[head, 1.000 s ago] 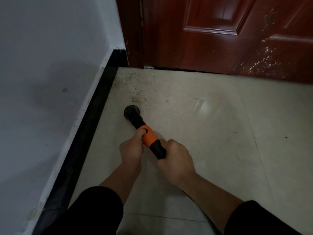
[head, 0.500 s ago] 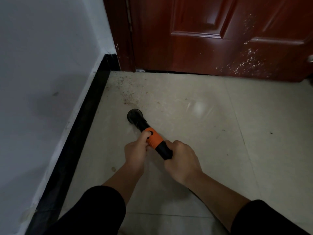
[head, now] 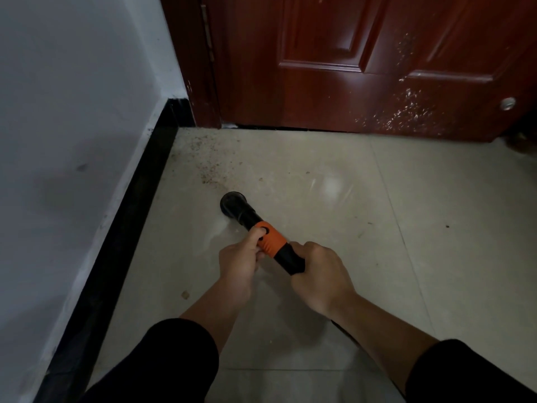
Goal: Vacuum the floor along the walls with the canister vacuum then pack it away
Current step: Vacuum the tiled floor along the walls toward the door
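Grit (head: 210,173) lies between nozzle (head: 232,202), skirting (head: 139,216) and door (head: 334,97); left hand (head: 238,266) and right hand (head: 319,276) grip the tube (head: 273,242).

No writing, brand, number or sign can be read anywhere. The orange collar (head: 273,242) on the black vacuum tube (head: 247,213) shows only a dark round mark. The red-brown door (head: 348,91) at the far side carries pale specks near its lower right, not letters.
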